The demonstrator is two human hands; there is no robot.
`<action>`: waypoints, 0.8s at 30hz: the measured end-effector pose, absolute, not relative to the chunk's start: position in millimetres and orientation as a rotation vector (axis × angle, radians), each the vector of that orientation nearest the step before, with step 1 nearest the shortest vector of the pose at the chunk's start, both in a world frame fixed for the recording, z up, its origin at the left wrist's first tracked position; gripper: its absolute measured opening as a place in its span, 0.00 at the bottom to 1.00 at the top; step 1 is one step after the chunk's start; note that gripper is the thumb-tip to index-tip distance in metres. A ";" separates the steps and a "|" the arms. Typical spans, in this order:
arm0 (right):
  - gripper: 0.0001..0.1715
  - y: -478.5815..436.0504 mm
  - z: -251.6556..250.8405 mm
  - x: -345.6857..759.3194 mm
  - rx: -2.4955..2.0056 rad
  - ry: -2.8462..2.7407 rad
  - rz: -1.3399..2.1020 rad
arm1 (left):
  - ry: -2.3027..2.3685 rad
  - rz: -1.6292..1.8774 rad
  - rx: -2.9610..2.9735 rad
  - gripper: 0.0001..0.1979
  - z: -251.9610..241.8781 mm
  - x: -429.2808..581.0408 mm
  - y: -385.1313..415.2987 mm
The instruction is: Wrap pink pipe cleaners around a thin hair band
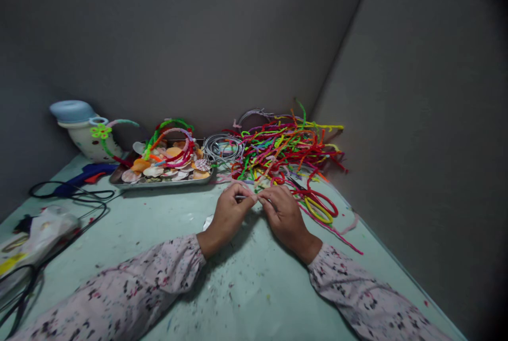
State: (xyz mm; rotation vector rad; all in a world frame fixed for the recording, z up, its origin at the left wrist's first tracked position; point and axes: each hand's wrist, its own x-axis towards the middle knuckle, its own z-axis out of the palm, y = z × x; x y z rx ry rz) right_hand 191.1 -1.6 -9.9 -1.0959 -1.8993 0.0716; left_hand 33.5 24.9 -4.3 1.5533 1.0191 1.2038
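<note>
Over the middle of the table, my left hand [230, 214] and my right hand [286, 217] meet fingertip to fingertip. Both are closed in a pinch. A small pale bit shows between the left thumb and finger, too small to name. Just behind my hands lies a heap of colourful pipe cleaners [283, 143]. Beside my right hand are scissors [319, 210] with yellow and red handle loops. A red pipe cleaner [337, 232] stretches along the table to the right of that hand.
A metal tray [170, 185] of seashells [174, 158] has pipe-cleaner-wrapped hoops [174, 130] on top. Coiled wire [224, 146] lies beside it. Left are a blue-lidded container [89, 132], a blue-handled tool [85, 177], a black cable [85, 227] and a plastic bag [53, 230]. Grey walls border the table.
</note>
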 end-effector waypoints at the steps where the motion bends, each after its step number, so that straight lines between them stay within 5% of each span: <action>1: 0.09 -1.5 -9.9 191.3 -1.095 -1.897 0.068 | 1.015 1.211 1.562 0.07 -4.3 34.0 24.6; 24: 0.09 -2.2 -10.9 191.5 -1.091 -1.926 0.057 | 1.107 1.161 1.573 0.08 1.0 33.3 24.3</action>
